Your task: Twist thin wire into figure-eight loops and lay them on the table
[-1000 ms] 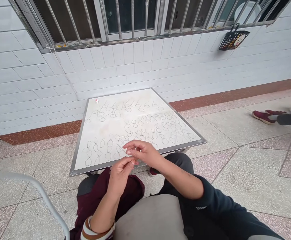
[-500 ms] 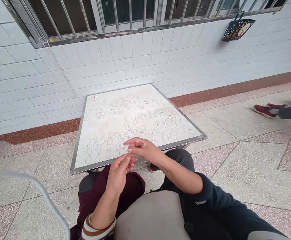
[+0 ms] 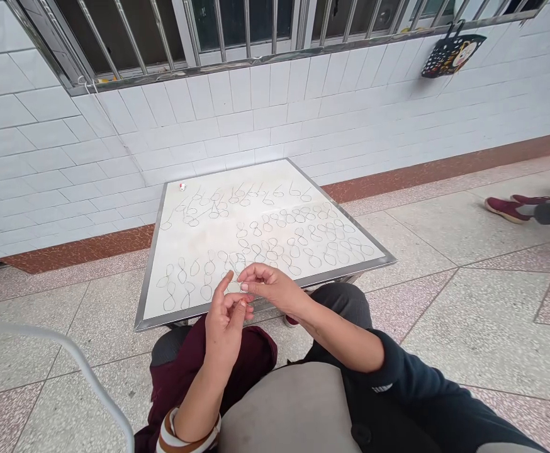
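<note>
The worktop (image 3: 199,242)'s near edge is partly hidden by my left hand (image 3: 223,327), index finger raised, and right hand (image 3: 275,290), fingers curled; I can't tell what they pinch. Thin wire loops (image 3: 300,236) lie beyond, faint and overlapping.

A lane of bare surface crosses the left middle of the bench (image 3: 194,242), between the figure-eight loops (image 3: 271,248) in front and the tailed loops (image 3: 237,195) behind. The tiled wall (image 3: 260,126) blocks the far side; the left hand (image 3: 224,318) and right hand (image 3: 275,289) (close together) obstruct the near edge.
</note>
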The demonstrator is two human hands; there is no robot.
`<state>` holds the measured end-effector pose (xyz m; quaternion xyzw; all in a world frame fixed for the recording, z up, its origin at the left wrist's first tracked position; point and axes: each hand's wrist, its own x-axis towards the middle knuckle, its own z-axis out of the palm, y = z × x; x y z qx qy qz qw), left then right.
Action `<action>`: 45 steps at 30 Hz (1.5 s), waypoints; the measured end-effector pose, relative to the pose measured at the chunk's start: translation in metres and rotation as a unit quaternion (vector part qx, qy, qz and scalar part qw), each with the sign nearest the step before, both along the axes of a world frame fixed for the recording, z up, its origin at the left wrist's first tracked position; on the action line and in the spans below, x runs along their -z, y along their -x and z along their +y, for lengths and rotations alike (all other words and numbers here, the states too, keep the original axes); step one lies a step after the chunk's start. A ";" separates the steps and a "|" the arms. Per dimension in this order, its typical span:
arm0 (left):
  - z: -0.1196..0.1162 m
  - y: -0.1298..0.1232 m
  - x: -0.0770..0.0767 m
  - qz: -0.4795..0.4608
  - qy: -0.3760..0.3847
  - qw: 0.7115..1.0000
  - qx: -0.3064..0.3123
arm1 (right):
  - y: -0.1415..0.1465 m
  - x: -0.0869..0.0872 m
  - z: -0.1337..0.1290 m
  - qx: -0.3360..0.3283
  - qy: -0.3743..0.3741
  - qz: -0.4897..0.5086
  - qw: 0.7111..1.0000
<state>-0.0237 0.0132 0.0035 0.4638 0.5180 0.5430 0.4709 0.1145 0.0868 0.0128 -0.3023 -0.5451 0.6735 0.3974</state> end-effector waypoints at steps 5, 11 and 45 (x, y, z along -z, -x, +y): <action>-0.002 -0.001 -0.001 0.053 -0.008 0.999 -0.008 | 0.003 0.001 -0.002 0.015 0.043 0.027 0.999; -0.004 -0.002 0.001 0.095 -0.015 0.995 -0.014 | 0.007 0.001 -0.005 0.017 0.059 0.050 0.997; 0.002 0.010 0.002 -0.023 0.036 0.998 0.055 | -0.021 -0.023 0.070 -0.057 -0.761 -0.321 0.561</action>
